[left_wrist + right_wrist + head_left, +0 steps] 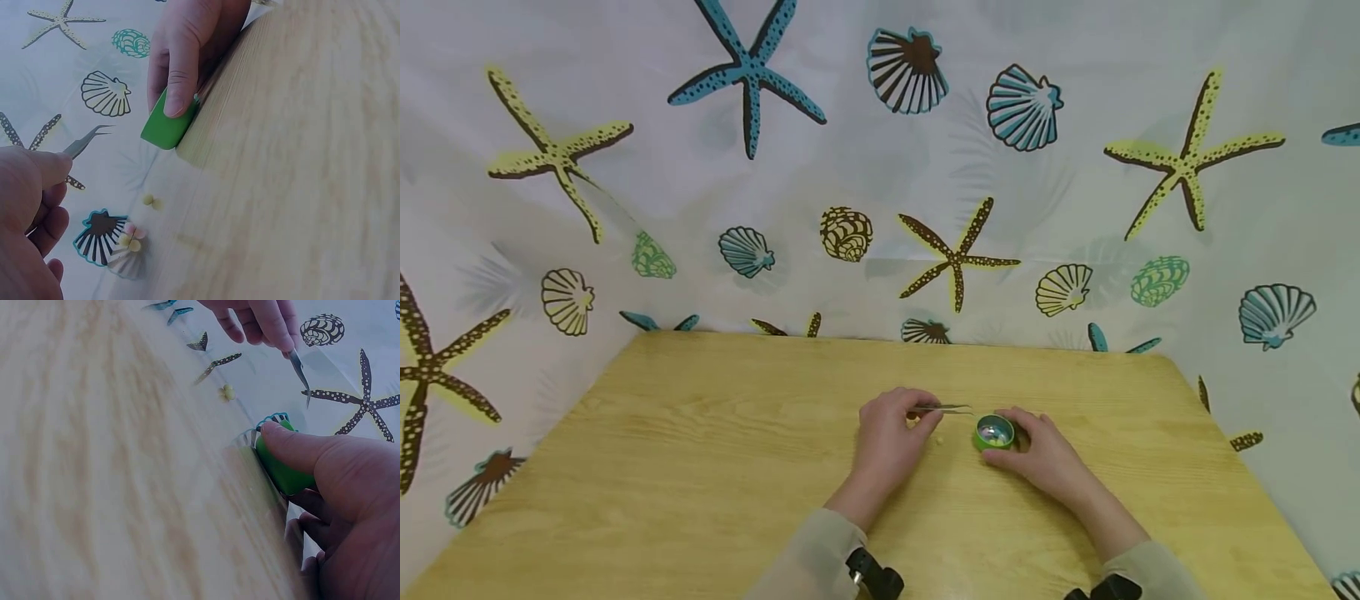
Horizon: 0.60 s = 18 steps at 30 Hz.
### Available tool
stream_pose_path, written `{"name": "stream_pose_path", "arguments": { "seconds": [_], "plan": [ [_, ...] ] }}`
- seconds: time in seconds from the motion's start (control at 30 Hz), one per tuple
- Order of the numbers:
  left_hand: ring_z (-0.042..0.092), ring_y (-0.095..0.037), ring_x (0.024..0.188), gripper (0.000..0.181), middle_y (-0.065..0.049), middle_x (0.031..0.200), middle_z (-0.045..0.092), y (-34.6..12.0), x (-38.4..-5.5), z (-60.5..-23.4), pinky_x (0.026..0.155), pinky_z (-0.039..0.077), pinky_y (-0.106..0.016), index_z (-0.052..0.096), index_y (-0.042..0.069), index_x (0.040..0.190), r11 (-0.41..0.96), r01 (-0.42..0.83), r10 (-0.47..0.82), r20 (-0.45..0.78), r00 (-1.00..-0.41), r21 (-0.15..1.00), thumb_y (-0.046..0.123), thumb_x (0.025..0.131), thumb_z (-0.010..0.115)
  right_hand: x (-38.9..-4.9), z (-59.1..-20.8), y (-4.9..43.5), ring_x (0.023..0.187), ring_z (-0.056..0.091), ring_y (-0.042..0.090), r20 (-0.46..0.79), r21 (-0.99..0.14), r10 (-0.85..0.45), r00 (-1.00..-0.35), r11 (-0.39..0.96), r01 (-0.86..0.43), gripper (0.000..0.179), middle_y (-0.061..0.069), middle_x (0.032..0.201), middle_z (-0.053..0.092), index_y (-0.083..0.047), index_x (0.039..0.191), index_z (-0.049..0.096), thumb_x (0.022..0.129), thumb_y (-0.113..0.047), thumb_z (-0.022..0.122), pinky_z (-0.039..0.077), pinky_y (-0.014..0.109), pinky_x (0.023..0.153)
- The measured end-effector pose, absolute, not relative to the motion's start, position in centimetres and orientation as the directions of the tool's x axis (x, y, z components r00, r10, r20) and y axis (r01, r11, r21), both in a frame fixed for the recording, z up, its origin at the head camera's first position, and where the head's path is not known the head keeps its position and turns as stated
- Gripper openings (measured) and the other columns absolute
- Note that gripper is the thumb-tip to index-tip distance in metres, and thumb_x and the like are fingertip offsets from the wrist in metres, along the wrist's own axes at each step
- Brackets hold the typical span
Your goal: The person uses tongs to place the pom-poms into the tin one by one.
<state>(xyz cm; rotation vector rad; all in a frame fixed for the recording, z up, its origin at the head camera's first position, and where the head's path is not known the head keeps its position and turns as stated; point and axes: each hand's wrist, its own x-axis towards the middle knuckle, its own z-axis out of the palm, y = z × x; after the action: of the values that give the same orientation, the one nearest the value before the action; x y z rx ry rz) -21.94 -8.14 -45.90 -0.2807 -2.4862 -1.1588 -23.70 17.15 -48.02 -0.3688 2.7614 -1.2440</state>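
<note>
Between thumb and fingers my left hand point(891, 433) pinches a pair of metal tweezers point(953, 408). In the left wrist view the tweezers point(80, 144) show bent tips, slightly apart with nothing between them. My right hand point(1045, 454) holds a small round green tin point(980, 443) by its side, thumb in front and fingers behind. The tin has a shiny inside with small bits at the bottom, and the tweezer tips point at its rim from the left. A small yellow bead-like piece point(148, 199) and a pink-and-yellow cluster point(131, 239) lie near my left hand.
The wooden tabletop point(700, 450) stretches around both hands. Behind and beside it hangs a white cloth point(865, 167) printed with starfish and shells. Black wrist cameras point(874, 575) sit on both sleeves.
</note>
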Motion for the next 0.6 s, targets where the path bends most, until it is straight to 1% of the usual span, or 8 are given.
{"name": "stream_pose_path", "arguments": {
  "seconds": [0.17,0.23,0.43,0.5,0.6],
  "plan": [
    [0.070,-0.020,0.095,0.005,0.006,0.099,0.077,-9.3,-21.7,-46.3,0.109,0.042,-0.058,0.083,0.019,0.105,0.639,0.333,0.001,0.431,-0.902,0.694,0.019,0.101,0.085,-23.5,-48.1,17.1,0.159,0.015,0.064,0.011,-0.761,-0.248,-0.969,0.626,-0.169,0.071,0.026,0.167,0.047,-0.012,0.154,0.064,0.095,-0.040,0.091,0.018,0.078,0.124],
    [0.070,-0.019,0.094,0.005,0.007,0.098,0.076,-9.8,-21.6,-46.4,0.108,0.043,-0.057,0.083,0.020,0.105,0.641,0.337,-0.003,0.442,-0.897,0.689,0.019,0.100,0.086,-23.5,-48.1,17.0,0.159,0.015,0.064,0.016,-0.764,-0.248,-0.969,0.622,-0.171,0.070,0.025,0.166,0.048,-0.012,0.153,0.064,0.094,-0.040,0.091,0.017,0.078,0.124],
    [0.072,-0.018,0.092,0.007,0.007,0.099,0.077,-11.3,-21.4,-46.8,0.097,0.052,-0.049,0.083,0.019,0.105,0.657,0.366,0.005,0.481,-0.876,0.659,0.018,0.099,0.087,-23.4,-48.0,16.9,0.158,0.014,0.065,0.022,-0.757,-0.253,-0.967,0.628,-0.182,0.073,0.027,0.167,0.046,-0.010,0.155,0.062,0.094,-0.040,0.091,0.019,0.080,0.122],
    [0.071,-0.018,0.091,0.007,0.008,0.098,0.077,-11.7,-21.3,-47.0,0.095,0.053,-0.049,0.083,0.019,0.105,0.664,0.361,0.003,0.481,-0.877,0.655,0.018,0.099,0.087,-23.4,-48.0,16.8,0.158,0.014,0.065,0.024,-0.754,-0.257,-0.966,0.629,-0.187,0.073,0.026,0.166,0.048,-0.011,0.155,0.062,0.095,-0.041,0.091,0.020,0.080,0.122],
    [0.071,-0.016,0.091,0.007,0.008,0.098,0.077,-12.2,-21.3,-47.2,0.095,0.053,-0.051,0.083,0.019,0.105,0.675,0.347,-0.004,0.474,-0.881,0.651,0.017,0.099,0.087,-23.4,-47.9,16.8,0.159,0.016,0.063,0.029,-0.754,-0.261,-0.965,0.628,-0.193,0.071,0.024,0.164,0.051,-0.011,0.153,0.063,0.095,-0.041,0.090,0.020,0.079,0.123]
  ]
}}
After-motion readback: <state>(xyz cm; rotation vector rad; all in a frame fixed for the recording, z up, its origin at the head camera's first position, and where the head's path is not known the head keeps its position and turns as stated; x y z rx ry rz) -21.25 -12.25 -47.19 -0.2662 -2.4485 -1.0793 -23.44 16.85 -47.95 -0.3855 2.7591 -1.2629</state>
